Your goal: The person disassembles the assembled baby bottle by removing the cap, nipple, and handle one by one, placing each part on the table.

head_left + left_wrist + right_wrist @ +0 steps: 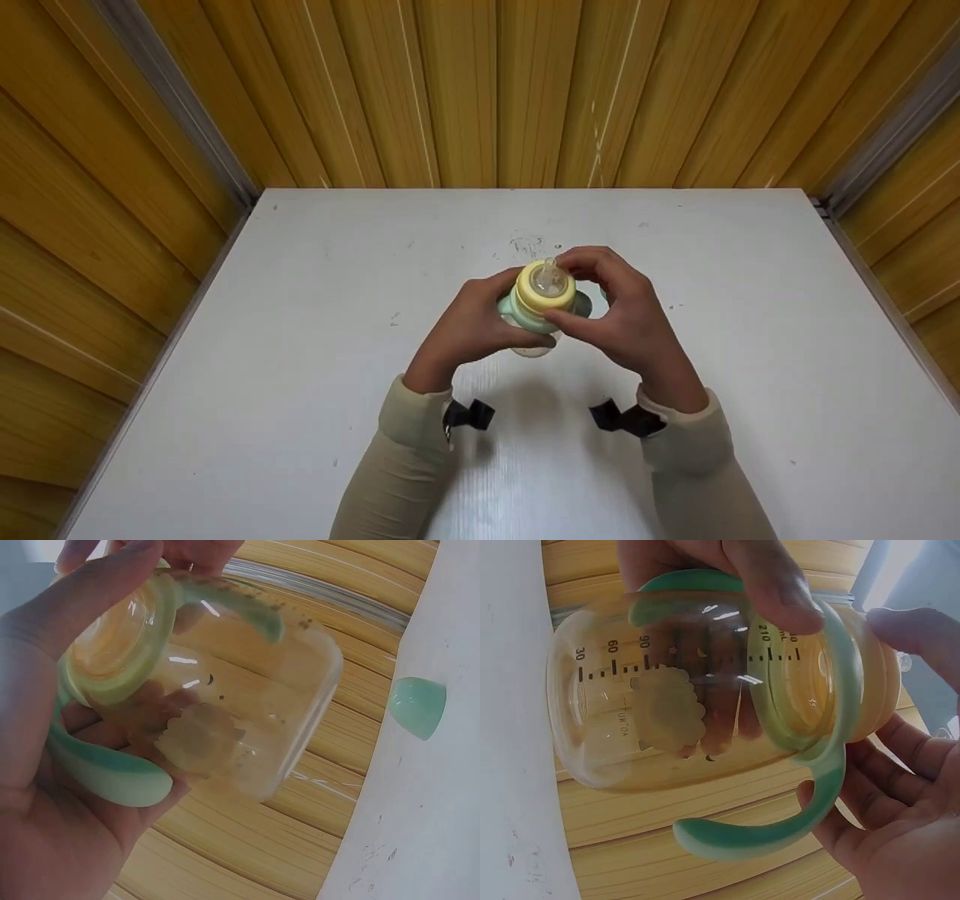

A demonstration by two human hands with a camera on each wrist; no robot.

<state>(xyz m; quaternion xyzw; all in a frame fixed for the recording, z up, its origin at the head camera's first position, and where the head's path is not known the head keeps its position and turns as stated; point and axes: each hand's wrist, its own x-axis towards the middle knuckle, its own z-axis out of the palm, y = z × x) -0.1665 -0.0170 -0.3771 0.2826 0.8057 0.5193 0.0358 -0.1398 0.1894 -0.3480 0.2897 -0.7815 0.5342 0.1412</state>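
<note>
A clear baby bottle (727, 690) with green side handles (757, 836), a yellow collar (531, 298) and a clear teat (550, 277) is held above the table, teat up, slightly tilted. My left hand (480, 315) grips it round the body and one handle, thumb on the near side in the head view. My right hand (622, 315) holds the yellow collar between thumb and fingers. Measuring marks and a pale printed shape show on the bottle's wall in the right wrist view. No liquid can be made out inside.
A green dome-shaped cap (418, 706) sits on the white table (300, 315), mostly hidden behind my right hand in the head view. Yellow wood-look panels (457, 90) wall off the back and both sides. A black wrist mount (630, 418) juts inward from each sleeve.
</note>
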